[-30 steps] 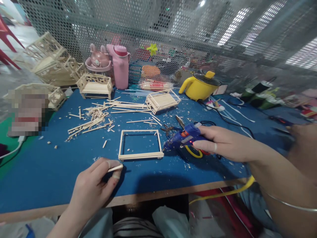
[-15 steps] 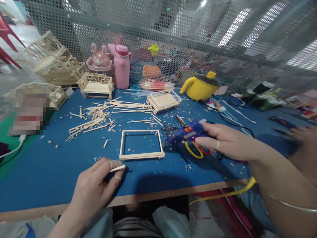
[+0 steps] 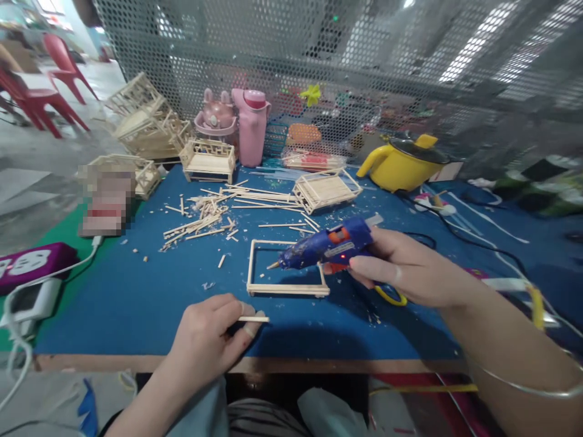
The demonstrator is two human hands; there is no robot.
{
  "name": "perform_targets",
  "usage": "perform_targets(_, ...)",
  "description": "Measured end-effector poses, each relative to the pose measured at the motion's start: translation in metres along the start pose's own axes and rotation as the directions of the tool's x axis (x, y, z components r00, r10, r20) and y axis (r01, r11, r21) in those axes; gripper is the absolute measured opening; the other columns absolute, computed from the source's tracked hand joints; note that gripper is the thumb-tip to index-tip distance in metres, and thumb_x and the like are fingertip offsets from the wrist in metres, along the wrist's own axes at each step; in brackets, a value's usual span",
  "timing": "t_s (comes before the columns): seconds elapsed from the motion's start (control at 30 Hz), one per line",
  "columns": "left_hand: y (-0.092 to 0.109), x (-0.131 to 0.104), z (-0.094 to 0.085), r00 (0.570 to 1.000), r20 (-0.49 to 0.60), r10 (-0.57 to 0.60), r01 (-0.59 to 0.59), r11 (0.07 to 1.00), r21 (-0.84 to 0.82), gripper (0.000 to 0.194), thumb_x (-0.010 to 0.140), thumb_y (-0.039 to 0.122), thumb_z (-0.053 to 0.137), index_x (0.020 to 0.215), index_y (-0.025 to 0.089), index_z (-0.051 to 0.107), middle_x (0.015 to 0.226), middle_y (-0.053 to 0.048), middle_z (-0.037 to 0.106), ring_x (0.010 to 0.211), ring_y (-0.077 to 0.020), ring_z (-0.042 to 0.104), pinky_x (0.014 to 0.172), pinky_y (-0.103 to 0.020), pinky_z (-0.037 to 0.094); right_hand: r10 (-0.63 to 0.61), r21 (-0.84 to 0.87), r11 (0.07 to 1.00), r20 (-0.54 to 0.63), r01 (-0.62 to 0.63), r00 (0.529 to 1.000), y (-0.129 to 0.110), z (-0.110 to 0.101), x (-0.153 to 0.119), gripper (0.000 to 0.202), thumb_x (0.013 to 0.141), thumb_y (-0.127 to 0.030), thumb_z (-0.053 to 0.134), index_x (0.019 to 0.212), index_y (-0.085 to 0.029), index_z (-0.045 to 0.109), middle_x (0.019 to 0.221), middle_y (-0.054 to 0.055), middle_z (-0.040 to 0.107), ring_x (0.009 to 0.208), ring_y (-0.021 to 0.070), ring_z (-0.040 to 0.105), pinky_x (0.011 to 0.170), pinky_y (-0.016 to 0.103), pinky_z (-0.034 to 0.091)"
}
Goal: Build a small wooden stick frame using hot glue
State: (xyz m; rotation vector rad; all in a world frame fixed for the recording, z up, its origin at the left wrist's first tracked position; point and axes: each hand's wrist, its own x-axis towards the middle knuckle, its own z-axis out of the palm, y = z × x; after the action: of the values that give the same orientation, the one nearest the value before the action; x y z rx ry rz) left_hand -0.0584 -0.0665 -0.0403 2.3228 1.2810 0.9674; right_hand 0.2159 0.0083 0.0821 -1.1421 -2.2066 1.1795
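Between the thumb and fingers of my left hand [image 3: 214, 334] is a short wooden stick [image 3: 255, 319], close to the table's front edge. My right hand [image 3: 401, 267] grips a blue glue gun [image 3: 325, 246] with a lit red light; its nozzle points left, above the frame. The rectangular stick frame [image 3: 288, 289] lies flat on the blue table [image 3: 182, 303], its right part hidden behind the gun. Yellow-handled scissors [image 3: 390, 296] show partly beneath my right hand.
Loose sticks [image 3: 204, 221] are piled behind the frame. Small wooden beds [image 3: 327, 188] stand farther back, near a pink bottle [image 3: 252, 130] and a yellow pot [image 3: 401, 167]. A phone [image 3: 108, 203] on a cable and a purple power strip [image 3: 36, 267] are at left.
My right hand has lifted the glue gun off to the left, from beside the scissors to over the frame. My left hand keeps its stick. The view has swung left.
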Motion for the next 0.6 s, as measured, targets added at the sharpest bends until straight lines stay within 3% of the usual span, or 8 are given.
perform_targets(0.1, 0.001, 0.002, -0.001, 1.000, -0.007, -0.002, 0.002, 1.000, 0.009, 0.016, 0.086, 0.025, 0.055, 0.075, 0.019, 0.064, 0.063, 0.000, 0.061, 0.059, -0.0123, 0.057, 0.053, -0.022, 0.040, -0.069, -0.096, 0.992, 0.086, 0.077, 0.994, -0.005, 0.011, 0.013, 0.033, 0.089, -0.043, 0.050, 0.107, -0.018, 0.062, 0.072, 0.000, 0.062, 0.056, 0.0119, 0.052, 0.056, 0.025, 0.045)
perform_targets(0.27, 0.001, 0.004, -0.001, 1.000, -0.012, 0.006, -0.005, 1.000, 0.028, 0.023, 0.088, 0.027, 0.052, 0.070, 0.017, 0.064, 0.059, -0.001, 0.057, 0.056, -0.0121, 0.055, 0.051, -0.022, 0.038, -0.101, -0.219, 0.967, 0.149, 0.132, 0.984, -0.006, 0.019, 0.025, 0.036, 0.091, -0.042, 0.047, 0.112, -0.018, 0.062, 0.093, 0.005, 0.068, 0.085, 0.0190, 0.062, 0.076, 0.029, 0.047)
perform_targets(0.6, 0.002, 0.004, 0.000, 1.000, 0.002, -0.016, 0.016, 0.999, 0.036, 0.023, 0.087, 0.028, 0.051, 0.071, 0.018, 0.064, 0.061, -0.001, 0.058, 0.057, -0.0121, 0.055, 0.052, -0.022, 0.038, -0.075, -0.279, 0.953, 0.153, 0.116, 0.985, 0.000, 0.024, 0.029, 0.039, 0.090, -0.044, 0.046, 0.120, -0.022, 0.059, 0.100, 0.006, 0.070, 0.088, 0.0211, 0.064, 0.078, 0.031, 0.048)
